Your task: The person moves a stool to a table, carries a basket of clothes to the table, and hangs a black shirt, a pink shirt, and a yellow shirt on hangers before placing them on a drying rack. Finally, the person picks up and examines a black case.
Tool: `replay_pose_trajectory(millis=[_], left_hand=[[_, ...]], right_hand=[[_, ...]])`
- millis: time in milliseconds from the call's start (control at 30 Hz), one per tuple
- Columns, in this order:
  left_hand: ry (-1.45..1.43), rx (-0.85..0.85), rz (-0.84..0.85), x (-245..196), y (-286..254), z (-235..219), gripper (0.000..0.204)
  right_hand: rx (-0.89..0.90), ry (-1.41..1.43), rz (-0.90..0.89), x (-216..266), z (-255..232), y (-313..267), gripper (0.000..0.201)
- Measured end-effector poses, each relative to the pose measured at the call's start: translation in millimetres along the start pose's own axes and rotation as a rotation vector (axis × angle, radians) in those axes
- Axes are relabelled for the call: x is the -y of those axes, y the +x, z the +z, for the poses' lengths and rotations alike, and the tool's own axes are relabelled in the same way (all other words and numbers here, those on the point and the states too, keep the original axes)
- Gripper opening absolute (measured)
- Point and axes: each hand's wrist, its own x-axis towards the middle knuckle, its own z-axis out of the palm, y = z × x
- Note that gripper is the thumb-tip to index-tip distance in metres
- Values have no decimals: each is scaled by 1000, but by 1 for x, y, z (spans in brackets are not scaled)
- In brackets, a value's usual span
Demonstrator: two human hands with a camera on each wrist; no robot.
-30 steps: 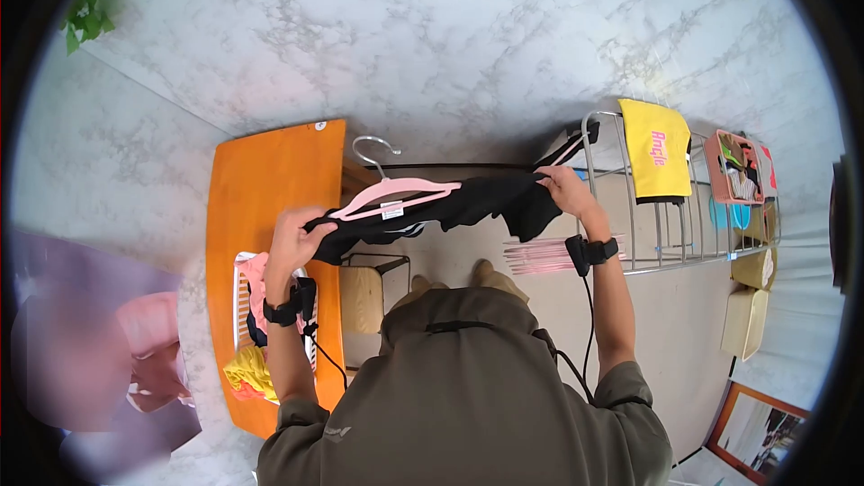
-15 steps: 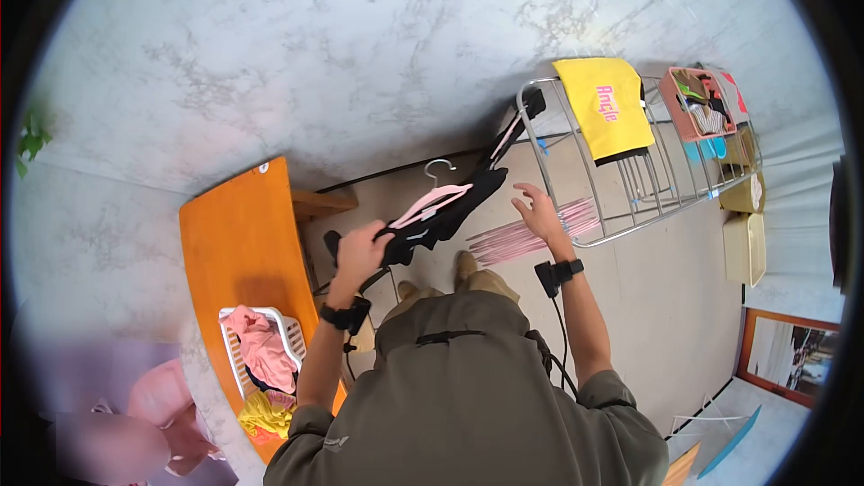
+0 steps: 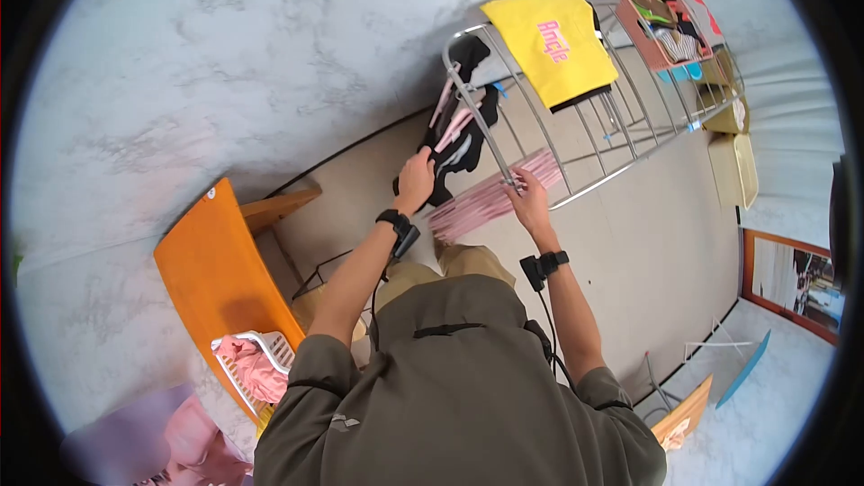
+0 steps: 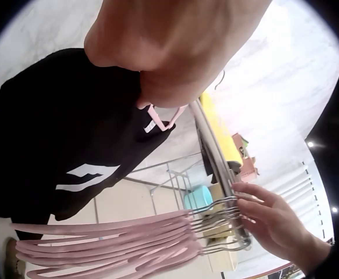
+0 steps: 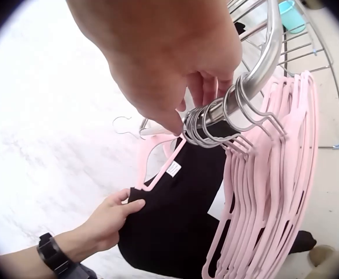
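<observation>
My left hand (image 3: 415,182) grips the shoulder of a black garment (image 5: 163,232) with a white print, which is on a pink hanger (image 5: 152,157) with a white tag. Beside the metal rack's end rail (image 5: 268,43), my right hand (image 3: 531,202) has its thumb and fingers curled at the hooks of several bare pink hangers (image 4: 117,241) hung on that rail. In the right wrist view the garment's hanger hook (image 5: 124,125) stands free, left of the rail.
A yellow garment (image 3: 551,45) and a pink basket (image 3: 664,27) are on the rack. Another dark garment (image 3: 468,54) hangs at its far end. To the left stands an orange table (image 3: 220,261) with a white basket (image 3: 274,351) of clothes.
The left hand has carried the black garment right, to the rack. The right hand let go of the garment's other side and is now at the bare hangers' hooks. The view has shifted right.
</observation>
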Motion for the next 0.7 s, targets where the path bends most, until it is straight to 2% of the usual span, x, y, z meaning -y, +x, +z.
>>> replay_pose_trajectory(millis=[133,267,333,400,700], left_hand=[[-89,-47,20,16,16,30,17],[-22,30,-23,36,26,47,18],[-49,-27,7,47,28,55,20],[-76,17,-31,49,26,53,21],[-119,-26,11,61,26,53,20]], right_hand=[[21,-34,-17,1,0,0,35],[-98,77,-1,8,2,1,29],[-124,91,2,6,3,3,25],[-122,83,10,4,5,3,23],[-119,66,17,5,8,7,21]])
